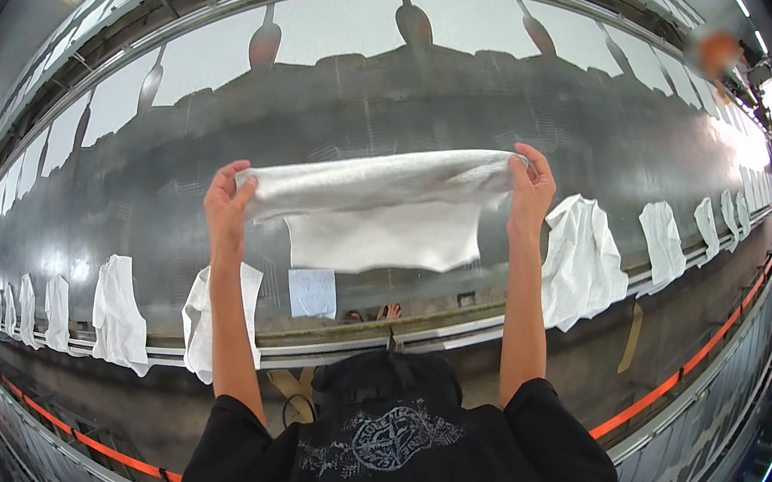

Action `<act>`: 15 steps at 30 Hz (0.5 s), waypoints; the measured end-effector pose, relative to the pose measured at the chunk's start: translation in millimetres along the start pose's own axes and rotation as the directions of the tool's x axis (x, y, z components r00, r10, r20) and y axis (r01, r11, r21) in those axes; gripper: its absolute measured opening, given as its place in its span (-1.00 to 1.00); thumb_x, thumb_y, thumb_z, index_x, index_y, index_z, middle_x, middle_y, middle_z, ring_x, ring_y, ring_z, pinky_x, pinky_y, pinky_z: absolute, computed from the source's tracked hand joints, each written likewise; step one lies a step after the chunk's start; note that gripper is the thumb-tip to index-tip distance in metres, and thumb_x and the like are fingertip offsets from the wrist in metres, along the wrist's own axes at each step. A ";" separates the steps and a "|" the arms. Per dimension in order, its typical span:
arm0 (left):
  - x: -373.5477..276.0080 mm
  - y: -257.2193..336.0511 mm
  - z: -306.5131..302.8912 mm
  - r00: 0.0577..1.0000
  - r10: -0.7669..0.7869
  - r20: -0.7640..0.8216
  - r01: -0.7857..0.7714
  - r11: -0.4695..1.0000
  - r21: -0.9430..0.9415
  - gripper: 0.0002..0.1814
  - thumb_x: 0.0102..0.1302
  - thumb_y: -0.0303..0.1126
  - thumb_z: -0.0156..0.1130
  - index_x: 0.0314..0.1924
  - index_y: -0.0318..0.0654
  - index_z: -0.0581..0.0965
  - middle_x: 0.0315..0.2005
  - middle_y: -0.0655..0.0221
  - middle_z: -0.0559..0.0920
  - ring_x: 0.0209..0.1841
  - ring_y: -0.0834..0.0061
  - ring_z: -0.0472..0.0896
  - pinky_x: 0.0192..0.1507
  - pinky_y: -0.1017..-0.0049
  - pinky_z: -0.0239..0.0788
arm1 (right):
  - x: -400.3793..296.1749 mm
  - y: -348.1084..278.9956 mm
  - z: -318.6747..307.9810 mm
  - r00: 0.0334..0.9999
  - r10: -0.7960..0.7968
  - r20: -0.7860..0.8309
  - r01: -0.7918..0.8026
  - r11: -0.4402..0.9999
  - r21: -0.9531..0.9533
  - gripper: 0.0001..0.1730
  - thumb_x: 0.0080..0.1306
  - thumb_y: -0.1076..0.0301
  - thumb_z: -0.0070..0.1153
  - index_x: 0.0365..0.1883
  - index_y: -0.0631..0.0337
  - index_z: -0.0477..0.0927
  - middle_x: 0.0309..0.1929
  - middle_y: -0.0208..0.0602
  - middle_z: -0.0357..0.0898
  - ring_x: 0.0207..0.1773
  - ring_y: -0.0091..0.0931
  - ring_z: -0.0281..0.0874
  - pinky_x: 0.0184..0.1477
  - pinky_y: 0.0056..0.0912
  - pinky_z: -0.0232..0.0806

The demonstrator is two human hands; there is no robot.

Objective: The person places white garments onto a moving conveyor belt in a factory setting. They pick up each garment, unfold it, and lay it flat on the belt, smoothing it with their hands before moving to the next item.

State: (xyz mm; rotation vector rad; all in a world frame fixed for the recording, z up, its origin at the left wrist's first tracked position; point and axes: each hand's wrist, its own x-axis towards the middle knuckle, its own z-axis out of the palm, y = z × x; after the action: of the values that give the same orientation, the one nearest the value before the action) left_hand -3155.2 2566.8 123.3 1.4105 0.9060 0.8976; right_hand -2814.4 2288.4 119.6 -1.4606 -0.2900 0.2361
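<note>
A white fabric piece (390, 205) is stretched between my two hands over a long grey table (373, 109). My left hand (232, 197) pinches its left corner between thumb and fingers. At its upper right corner, my right hand (532, 179) grips the cloth, a little higher in the picture. The upper part of the fabric hangs folded over the lower part. Just below its lower edge, a pale sheet with faint writing (312, 293) lies on the table near the front rail.
White garment pieces drape over the near rail, one beside my right forearm (587, 255), another behind my left forearm (244, 303), several farther along both ways. White pieces with dark paddle-like shapes between them (413, 22) line the far side. An orange strap (672, 384) runs behind me.
</note>
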 end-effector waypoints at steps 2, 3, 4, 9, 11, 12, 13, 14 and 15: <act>27.1 7.1 2.4 0.998 0.036 -0.042 -0.036 0.999 -0.008 -0.65 0.35 -0.52 0.31 0.14 -0.33 0.62 -0.01 0.37 0.65 0.04 0.59 0.55 0.19 0.57 0.28 | 24.7 -6.5 21.1 0.995 -0.097 -0.003 0.097 0.995 0.001 -0.73 0.35 0.49 0.25 0.02 0.21 0.70 -0.33 -0.64 0.49 -0.31 -0.77 0.30 -0.22 -0.62 0.13; 32.9 13.4 7.3 0.999 0.032 -0.043 -0.034 0.999 -0.034 -0.64 0.35 -0.51 0.32 0.14 -0.32 0.62 0.00 0.37 0.65 0.04 0.60 0.55 0.19 0.57 0.28 | 29.7 -11.6 26.5 0.990 -0.138 -0.021 0.138 0.990 -0.009 -0.74 0.35 0.50 0.25 0.00 0.22 0.71 -0.41 -0.72 0.39 -0.38 -0.80 0.19 -0.30 -0.61 0.03; 38.4 21.7 10.7 0.999 0.029 -0.044 -0.031 0.998 -0.060 -0.63 0.35 -0.51 0.32 0.15 -0.32 0.63 0.00 0.38 0.66 0.04 0.60 0.55 0.20 0.56 0.29 | 33.6 -14.1 29.7 0.983 -0.178 -0.040 0.178 0.984 -0.020 -0.75 0.34 0.50 0.24 -0.02 0.22 0.72 -0.49 -0.79 0.29 -0.44 -0.83 0.08 -0.39 -0.60 -0.07; 46.3 -0.3 1.6 0.997 -0.065 -0.032 0.063 0.996 -0.060 -0.56 0.33 -0.50 0.33 0.22 -0.34 0.61 0.08 0.32 0.67 0.09 0.57 0.57 0.25 0.54 0.28 | 42.9 -4.9 40.1 0.992 -0.127 0.004 0.127 0.992 -0.026 -0.70 0.33 0.53 0.20 0.02 0.24 0.73 -0.41 -0.67 0.47 -0.43 -0.80 0.19 -0.39 -0.64 0.02; 39.7 -30.6 -4.8 0.994 -0.107 -0.004 0.107 0.994 -0.019 -0.53 0.31 -0.50 0.34 0.24 -0.36 0.60 0.13 0.27 0.66 0.14 0.52 0.57 0.28 0.51 0.28 | 39.8 14.8 36.2 0.996 -0.082 0.040 0.085 0.994 -0.066 -0.67 0.31 0.55 0.17 0.04 0.25 0.73 -0.36 -0.59 0.55 -0.42 -0.78 0.25 -0.38 -0.65 0.08; 34.1 -44.7 -6.5 0.992 -0.127 0.011 0.127 0.992 -0.001 -0.51 0.30 -0.51 0.34 0.25 -0.37 0.59 0.16 0.25 0.65 0.16 0.50 0.57 0.30 0.49 0.27 | 35.9 28.0 28.5 0.997 -0.046 0.062 0.053 0.993 -0.101 -0.66 0.30 0.56 0.15 0.04 0.26 0.73 -0.32 -0.55 0.59 -0.41 -0.77 0.29 -0.37 -0.65 0.12; 26.8 -58.3 -8.6 0.990 -0.139 0.011 0.139 0.990 0.013 -0.51 0.30 -0.51 0.34 0.25 -0.37 0.59 0.17 0.23 0.65 0.17 0.48 0.57 0.31 0.48 0.27 | 31.0 39.8 20.5 0.996 -0.010 0.084 0.021 0.990 -0.136 -0.65 0.29 0.56 0.13 0.04 0.27 0.73 -0.29 -0.51 0.63 -0.40 -0.76 0.32 -0.35 -0.66 0.16; 15.3 -69.8 -8.5 0.988 -0.154 0.012 0.153 0.988 0.028 -0.50 0.29 -0.52 0.34 0.25 -0.37 0.58 0.18 0.22 0.64 0.19 0.46 0.57 0.32 0.46 0.27 | 24.5 48.9 12.0 0.996 0.033 0.083 -0.017 0.983 -0.185 -0.64 0.28 0.57 0.12 0.04 0.28 0.73 -0.27 -0.50 0.64 -0.39 -0.75 0.34 -0.35 -0.65 0.18; 3.4 -77.9 -8.2 0.986 -0.166 0.012 0.165 0.985 0.044 -0.49 0.28 -0.52 0.34 0.26 -0.38 0.58 0.20 0.21 0.64 0.20 0.44 0.57 0.34 0.45 0.28 | 16.9 57.4 3.8 0.994 0.075 0.081 -0.054 0.971 -0.231 -0.63 0.27 0.57 0.11 0.03 0.29 0.74 -0.25 -0.49 0.65 -0.38 -0.75 0.35 -0.35 -0.65 0.19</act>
State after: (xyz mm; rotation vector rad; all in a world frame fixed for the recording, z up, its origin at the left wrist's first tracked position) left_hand -3163.0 2575.1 45.7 1.3547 1.0200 0.7446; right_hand -2798.8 2303.2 63.7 -1.6921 -0.3513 0.3296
